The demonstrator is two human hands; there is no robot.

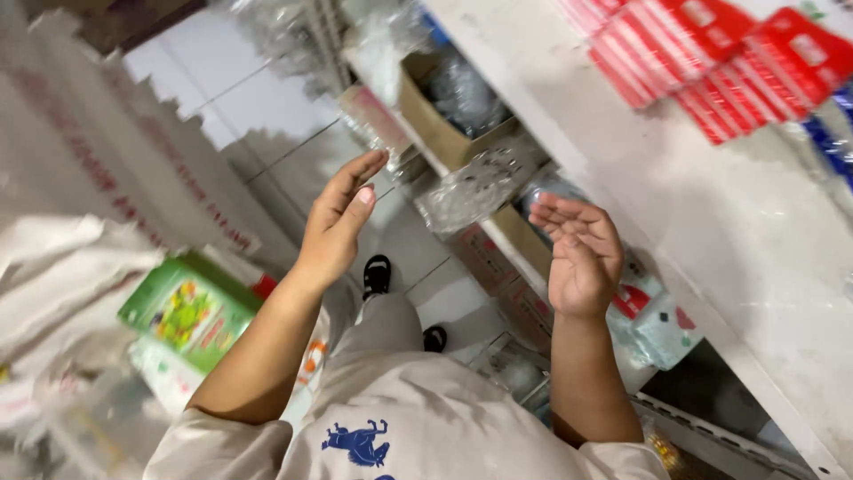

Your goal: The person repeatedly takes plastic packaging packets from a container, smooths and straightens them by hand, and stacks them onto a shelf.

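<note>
My left hand (338, 222) is raised in front of me, fingers together and stretched out, holding nothing. My right hand (579, 253) is also raised, palm up with fingers loosely curled and apart, empty. Both hover in the air beside a white shelf (693, 204). The right hand is nearest the shelf's front edge. Below the hands I see my beige shirt (418, 418) and black shoes (378, 274) on a tiled floor.
Red packets (711, 53) lie on the shelf top at the right. Cardboard boxes (440, 124) and clear plastic bags (480, 182) fill the lower shelves. White sacks (98, 169) and a green box (191, 311) stand on the left. A pale tiled floor (258, 107) runs between them.
</note>
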